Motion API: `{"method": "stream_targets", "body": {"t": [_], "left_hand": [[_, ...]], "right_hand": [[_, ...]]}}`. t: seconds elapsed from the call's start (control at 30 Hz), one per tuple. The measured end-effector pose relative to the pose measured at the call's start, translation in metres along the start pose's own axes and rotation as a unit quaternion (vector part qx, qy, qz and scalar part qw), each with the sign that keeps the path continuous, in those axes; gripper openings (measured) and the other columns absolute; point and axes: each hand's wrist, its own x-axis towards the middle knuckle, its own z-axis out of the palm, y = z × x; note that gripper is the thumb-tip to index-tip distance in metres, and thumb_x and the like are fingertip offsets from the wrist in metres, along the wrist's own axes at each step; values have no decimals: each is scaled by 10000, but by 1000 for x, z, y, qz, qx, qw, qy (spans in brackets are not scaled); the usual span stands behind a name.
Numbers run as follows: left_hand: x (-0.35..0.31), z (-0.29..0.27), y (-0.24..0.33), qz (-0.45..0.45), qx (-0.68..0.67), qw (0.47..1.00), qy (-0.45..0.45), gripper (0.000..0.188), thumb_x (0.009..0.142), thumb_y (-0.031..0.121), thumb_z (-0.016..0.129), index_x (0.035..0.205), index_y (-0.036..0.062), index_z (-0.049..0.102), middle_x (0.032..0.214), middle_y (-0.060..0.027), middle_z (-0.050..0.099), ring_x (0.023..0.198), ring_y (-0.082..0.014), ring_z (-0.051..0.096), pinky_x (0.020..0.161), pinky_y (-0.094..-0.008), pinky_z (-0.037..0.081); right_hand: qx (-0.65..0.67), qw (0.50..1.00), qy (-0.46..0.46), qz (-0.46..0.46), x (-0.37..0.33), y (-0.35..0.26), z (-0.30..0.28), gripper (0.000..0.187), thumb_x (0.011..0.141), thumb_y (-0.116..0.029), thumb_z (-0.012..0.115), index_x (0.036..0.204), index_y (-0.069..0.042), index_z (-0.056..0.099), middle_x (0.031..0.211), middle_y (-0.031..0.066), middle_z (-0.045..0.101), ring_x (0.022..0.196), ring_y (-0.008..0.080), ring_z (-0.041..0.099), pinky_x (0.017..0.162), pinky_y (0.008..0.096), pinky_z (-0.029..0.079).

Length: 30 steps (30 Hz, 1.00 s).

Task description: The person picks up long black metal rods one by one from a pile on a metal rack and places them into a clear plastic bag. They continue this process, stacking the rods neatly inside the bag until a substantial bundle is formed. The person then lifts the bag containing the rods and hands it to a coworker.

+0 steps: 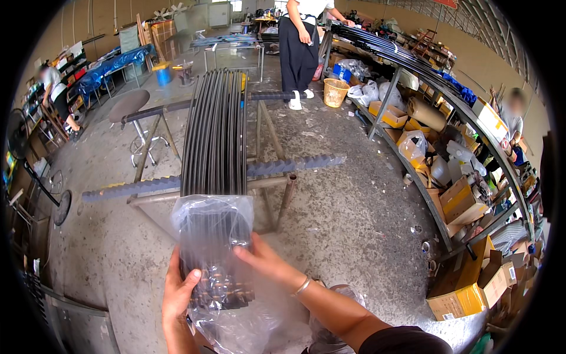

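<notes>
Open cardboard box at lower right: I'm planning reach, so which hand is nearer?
Right. The right hand is on the right of the plastic bag, left of the cardboard box; the left hand is farther left, across the bag.

The rods (214, 133) lie on the stand (156, 199), their near end inside the bag (215, 221). From the view's centre, the stool (128, 105) is at 10 o'clock, the fan (42, 182) at 9, the basket (335, 94) at 1. At 2 o'clock stands the table (386, 105), with boxes (463, 203) under its top.
</notes>
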Motion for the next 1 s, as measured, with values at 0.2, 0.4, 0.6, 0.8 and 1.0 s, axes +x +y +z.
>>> {"method": "stream_targets", "body": {"t": [0.2, 0.4, 0.6, 0.8, 1.0], "left_hand": [[0, 0, 1, 7, -1, 1000, -8, 888, 724, 326, 762, 1378, -51, 294, 1329, -194, 433, 1234, -281, 405, 1037, -353, 306], [0, -3, -3, 4, 1, 1000, -6, 881, 735, 294, 751, 1389, -53, 274, 1354, -194, 410, 1256, -283, 385, 1043, -344, 299], [1, -4, -8, -8, 3, 1000, -4, 929, 718, 340, 762, 1397, -51, 263, 1374, -197, 386, 1272, -279, 370, 1049, -341, 293], [3, -2, -9, -4, 13, 1000, -5, 956, 706, 381, 766, 1396, -54, 266, 1368, -204, 388, 1269, -279, 370, 1051, -348, 290], [0, -20, -17, 6, 34, 999, -15, 911, 732, 341, 749, 1403, -36, 264, 1366, -207, 390, 1239, -271, 401, 1024, -353, 326]], "right_hand": [[-12, 1000, 9, 5, -1, -3, 1, 748, 870, -468, 590, 1242, 110, 296, 1212, 184, 459, 1134, 206, 465, 960, 310, 399], [-20, 1000, 7, 15, -3, -10, 1, 758, 869, -470, 590, 1246, 116, 291, 1204, 187, 471, 1131, 211, 470, 958, 309, 402], [27, 1000, 1, -1, 0, 6, -1, 796, 863, -480, 592, 1269, 127, 276, 1238, 204, 461, 1157, 218, 457, 979, 316, 384], [34, 999, 1, -13, 1, 8, -2, 802, 864, -489, 584, 1286, 119, 273, 1242, 202, 459, 1170, 226, 447, 987, 320, 376], [-15, 1000, 19, -3, -7, -20, 5, 828, 849, -505, 594, 1303, 113, 280, 1270, 194, 444, 1184, 226, 433, 998, 323, 365]]}}
